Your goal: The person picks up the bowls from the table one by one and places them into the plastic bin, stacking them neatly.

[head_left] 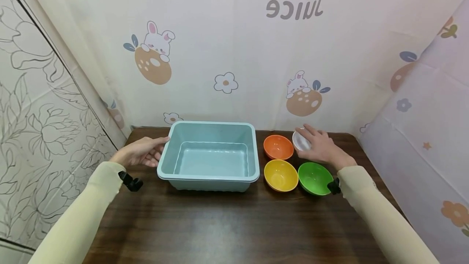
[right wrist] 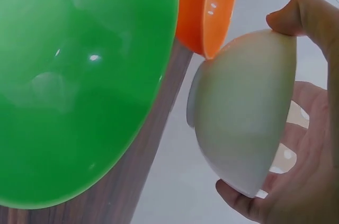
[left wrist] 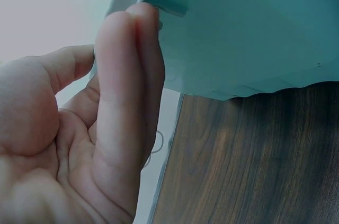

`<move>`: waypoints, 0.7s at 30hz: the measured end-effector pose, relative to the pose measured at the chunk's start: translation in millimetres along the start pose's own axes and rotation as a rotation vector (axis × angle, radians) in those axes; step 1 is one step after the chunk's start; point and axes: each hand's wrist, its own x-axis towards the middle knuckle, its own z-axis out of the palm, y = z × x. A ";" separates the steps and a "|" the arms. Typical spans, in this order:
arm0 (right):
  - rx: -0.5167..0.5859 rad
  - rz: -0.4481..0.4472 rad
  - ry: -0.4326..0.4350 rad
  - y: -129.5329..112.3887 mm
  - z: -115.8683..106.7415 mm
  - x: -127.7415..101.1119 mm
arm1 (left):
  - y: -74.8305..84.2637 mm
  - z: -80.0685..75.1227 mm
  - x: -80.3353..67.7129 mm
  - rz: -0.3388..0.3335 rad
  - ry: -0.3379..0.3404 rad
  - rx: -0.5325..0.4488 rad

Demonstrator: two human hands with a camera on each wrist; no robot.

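At the left rim of a light blue plastic basin (head_left: 210,177), my left hand (head_left: 143,152) holds on with the thumb at the edge and the fingers against the outer side. A white bowl (right wrist: 246,107) is gripped by my right hand (head_left: 318,145), thumb and fingertips on opposite sides of its rim. In the right wrist view the bowl's base looks raised off the table. Beside it at the left is an orange bowl (head_left: 278,147). Closer to me stand a yellow bowl (head_left: 281,175) and a green bowl (head_left: 315,179), the green one below my right wrist.
All of this stands on a dark wooden table (head_left: 220,223). A printed curtain (head_left: 227,44) hangs right behind the table's back edge, with more fabric at both sides. The basin's inside shows only its bare bottom.
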 end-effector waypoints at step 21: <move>-0.001 -0.049 0.023 -15.7 -8.1 3.7 | -1.0 -1.0 1.1 -0.002 0.001 0.008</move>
